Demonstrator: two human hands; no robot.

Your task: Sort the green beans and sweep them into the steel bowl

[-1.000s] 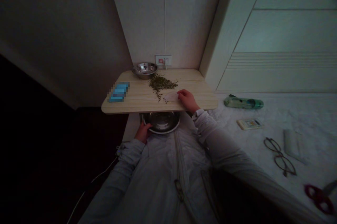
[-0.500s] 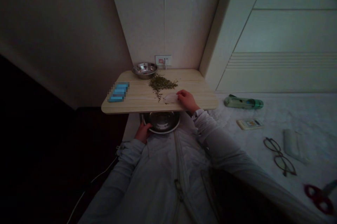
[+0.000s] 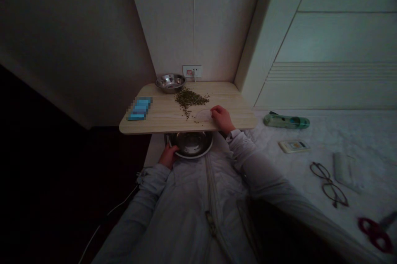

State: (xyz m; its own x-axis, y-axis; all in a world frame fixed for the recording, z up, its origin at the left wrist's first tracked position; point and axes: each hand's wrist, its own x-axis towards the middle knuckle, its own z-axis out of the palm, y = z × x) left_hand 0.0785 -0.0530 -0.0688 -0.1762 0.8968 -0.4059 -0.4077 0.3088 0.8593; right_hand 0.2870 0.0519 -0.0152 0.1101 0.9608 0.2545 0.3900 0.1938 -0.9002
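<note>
My right hand (image 3: 222,117) rests on the small wooden table (image 3: 155,119) near its front edge, fingers closed on a pale, thin flat piece (image 3: 203,115) that lies on the wood. Just beyond it spreads a pile of small green beans (image 3: 190,98), with a few stray ones by the flat piece. Below the table's front edge my left hand (image 3: 168,156) grips the rim of a steel bowl (image 3: 192,145) held against my lap. A second steel bowl (image 3: 170,82) stands at the back of the table.
A blurred blue patch (image 3: 140,108) lies on the table's left. A wall socket (image 3: 192,71) sits behind the far bowl. On the white bed to the right lie a green tool (image 3: 287,121), a card (image 3: 294,146), glasses (image 3: 329,183) and red-handled scissors (image 3: 374,233).
My right hand and the flat piece have slid a little toward the table's front edge, with a few beans pushed along. The left hand and bowl have stayed put.
</note>
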